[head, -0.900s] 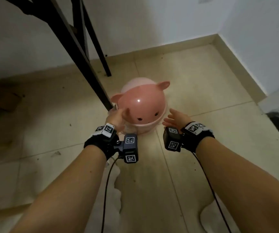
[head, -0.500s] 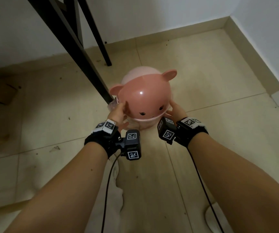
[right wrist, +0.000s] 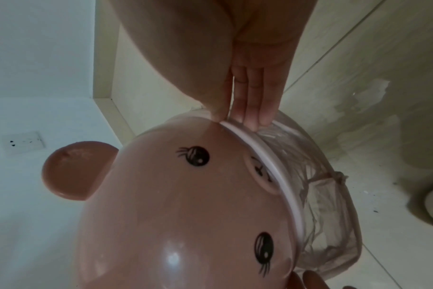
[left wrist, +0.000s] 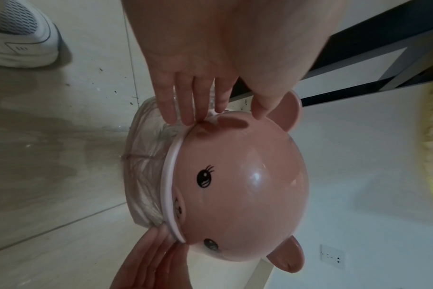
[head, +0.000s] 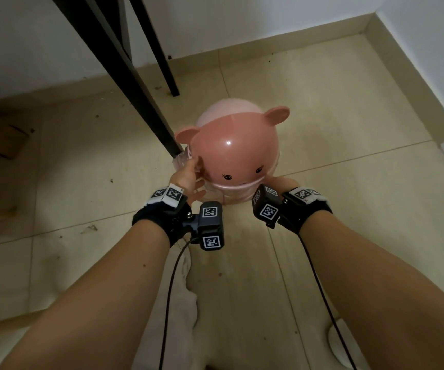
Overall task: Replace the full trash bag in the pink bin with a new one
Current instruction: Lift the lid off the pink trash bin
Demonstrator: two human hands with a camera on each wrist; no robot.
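A pink bin stands on the tiled floor under a domed pink lid [head: 231,153] with ears and a painted face. A clear trash bag [left wrist: 146,172] is folded over the bin's wall below the lid's pale rim. My left hand [head: 186,174] is at the lid's left side; in the left wrist view its straight fingers [left wrist: 185,101] touch the rim and the thumb rests on the dome by an ear. My right hand [head: 282,182] is at the right side, with straight fingers [right wrist: 250,101] on the rim and the bag [right wrist: 321,195] and the thumb on the lid [right wrist: 185,215]. The bin's inside is hidden.
A black table leg [head: 124,68] slants down to the floor right behind the bin's left side, and a second leg [head: 162,54] stands farther back. White walls meet in a corner at the back right. A cardboard box [head: 4,140] lies far left. My white shoe [left wrist: 17,39] is close by.
Both hands have moved in from just in front of the bin to touch the lid's rim on either side. The head view has come closer to the bin.
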